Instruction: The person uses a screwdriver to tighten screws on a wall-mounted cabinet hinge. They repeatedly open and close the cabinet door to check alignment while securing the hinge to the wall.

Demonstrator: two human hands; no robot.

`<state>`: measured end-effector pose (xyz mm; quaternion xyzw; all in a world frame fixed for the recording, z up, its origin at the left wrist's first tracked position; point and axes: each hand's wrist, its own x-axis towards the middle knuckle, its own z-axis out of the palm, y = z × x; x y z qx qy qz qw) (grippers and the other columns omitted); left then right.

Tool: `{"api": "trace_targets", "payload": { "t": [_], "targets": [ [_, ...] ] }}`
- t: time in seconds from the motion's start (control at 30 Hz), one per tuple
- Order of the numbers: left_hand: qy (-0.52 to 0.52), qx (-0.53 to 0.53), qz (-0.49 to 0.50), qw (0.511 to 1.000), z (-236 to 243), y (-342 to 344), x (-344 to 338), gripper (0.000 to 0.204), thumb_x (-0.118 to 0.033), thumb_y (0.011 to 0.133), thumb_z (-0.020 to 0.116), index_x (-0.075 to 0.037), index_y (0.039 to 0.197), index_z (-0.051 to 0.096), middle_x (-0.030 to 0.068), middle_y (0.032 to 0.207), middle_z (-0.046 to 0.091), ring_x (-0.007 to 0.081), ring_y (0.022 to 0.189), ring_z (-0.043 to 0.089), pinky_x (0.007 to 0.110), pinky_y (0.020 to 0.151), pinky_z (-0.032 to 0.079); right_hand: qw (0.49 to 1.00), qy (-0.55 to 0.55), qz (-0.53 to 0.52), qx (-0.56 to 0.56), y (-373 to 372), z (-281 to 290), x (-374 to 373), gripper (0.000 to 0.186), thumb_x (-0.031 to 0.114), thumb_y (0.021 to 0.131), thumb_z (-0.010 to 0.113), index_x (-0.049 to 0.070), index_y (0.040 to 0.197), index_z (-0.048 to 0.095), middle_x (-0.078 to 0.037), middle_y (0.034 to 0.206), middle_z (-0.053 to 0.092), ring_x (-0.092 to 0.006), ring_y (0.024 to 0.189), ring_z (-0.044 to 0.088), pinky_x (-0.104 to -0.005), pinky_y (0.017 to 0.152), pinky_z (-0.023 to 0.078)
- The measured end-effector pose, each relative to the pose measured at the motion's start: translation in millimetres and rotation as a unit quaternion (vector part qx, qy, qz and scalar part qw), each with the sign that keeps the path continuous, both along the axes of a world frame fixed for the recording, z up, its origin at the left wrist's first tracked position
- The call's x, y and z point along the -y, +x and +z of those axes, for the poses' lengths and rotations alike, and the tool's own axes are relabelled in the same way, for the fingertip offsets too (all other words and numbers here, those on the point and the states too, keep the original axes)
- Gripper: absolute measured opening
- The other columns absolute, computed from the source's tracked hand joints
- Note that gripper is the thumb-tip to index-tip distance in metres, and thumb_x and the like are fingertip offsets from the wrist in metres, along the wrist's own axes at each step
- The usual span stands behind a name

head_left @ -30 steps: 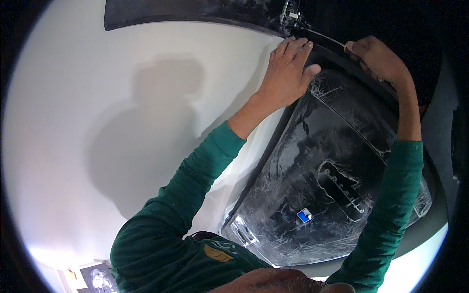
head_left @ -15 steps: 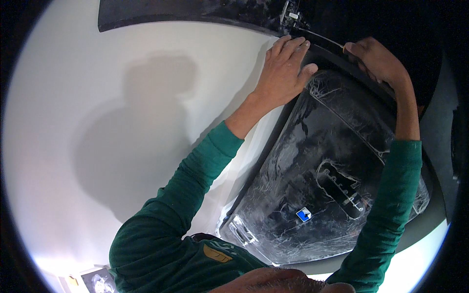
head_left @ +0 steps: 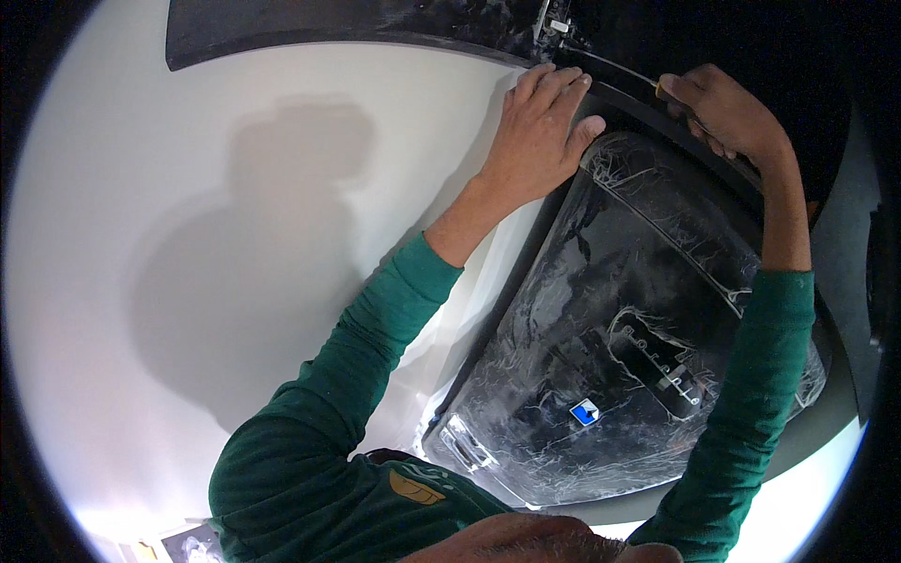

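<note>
My left hand (head_left: pixel 540 136) lies with fingers stretched out on the dark edge between a white surface (head_left: pixel 169 235) and black trim, near a metal fitting (head_left: pixel 556 26). My right hand (head_left: pixel 723 113) is closed round the yellowish handle of a screwdriver-like tool (head_left: pixel 610 63), whose thin shaft reaches toward that fitting; the tip is too small to make out. A curved black panel (head_left: pixel 347 26) adjoins the fitting at the top. Below both hands is a large black panel (head_left: pixel 535 347) under crinkled clear film, with a small blue-and-white square and a slotted recess.
My green-sleeved arms come in from below, the right one over the film-covered panel. A grey curved border (head_left: pixel 835 375) runs round that panel's right side. A small pale-and-dark object (head_left: pixel 192 542) is at the lower left edge. The upper right is too dark to make out.
The curved upper panel's left end appears further left and slightly lower. My left hand has shifted a little left and up. My right hand stays on the tool, slightly higher.
</note>
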<state>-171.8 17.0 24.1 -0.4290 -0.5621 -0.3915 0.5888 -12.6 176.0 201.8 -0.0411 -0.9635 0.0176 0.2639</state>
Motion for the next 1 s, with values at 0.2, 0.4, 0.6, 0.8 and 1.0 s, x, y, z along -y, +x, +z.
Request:
{"api": "trace_targets", "payload": {
  "t": [0.2,0.4,0.6,0.8,1.0],
  "targets": [
    [-0.003,-0.013,-0.050,0.999,11,3,1,0.048,-0.038,0.106,0.056,-0.001,0.135,0.063,0.0194,0.135,0.062,0.0406,0.129,0.052,0.050,0.114,0.038,0.976,-0.195,0.044,0.081,3,14,-7,0.043,0.048,0.108,0.052,0.008,0.107,0.068,0.004,0.063,0.053,-0.0036,0.038,0.042,-0.0213,0.031,0.030],
    [-0.001,0.019,-0.123,0.992,7,5,4,0.047,-0.038,0.106,0.056,-0.003,0.135,0.064,0.0189,0.135,0.063,0.0392,0.128,0.053,0.048,0.114,0.040,0.952,-0.275,0.083,0.108,3,14,-8,0.044,0.046,0.109,0.052,0.004,0.104,0.066,0.004,0.061,0.055,-0.0003,0.039,0.043,-0.0162,0.030,0.032],
    [0.008,0.056,-0.179,0.982,4,5,4,0.047,-0.040,0.105,0.057,-0.005,0.135,0.065,0.0186,0.136,0.063,0.0388,0.129,0.053,0.048,0.113,0.040,0.999,0.030,-0.009,0.013,9,10,26,0.047,0.042,0.110,0.049,0.001,0.105,0.070,-0.008,0.069,0.063,-0.0196,0.050,0.055,-0.0328,0.046,0.049],
    [0.023,0.028,-0.180,0.983,0,-3,3,0.045,-0.038,0.106,0.056,-0.005,0.135,0.065,0.0195,0.134,0.064,0.0392,0.126,0.055,0.048,0.113,0.041,0.910,0.386,-0.017,-0.148,4,-17,25,0.045,0.038,0.107,0.051,-0.001,0.100,0.072,-0.026,0.093,0.071,-0.0499,0.091,0.069,-0.0539,0.082,0.057],
    [0.028,-0.086,-0.151,0.984,49,-5,-29,0.039,-0.013,0.099,0.057,-0.005,0.137,0.062,0.0208,0.130,0.065,0.0396,0.125,0.057,0.049,0.110,0.044,0.831,0.524,-0.060,-0.177,7,-22,13,0.033,0.034,0.107,0.053,0.004,0.108,0.066,-0.021,0.093,0.074,-0.0368,0.084,0.074,-0.0457,0.074,0.062]
  ]
}}
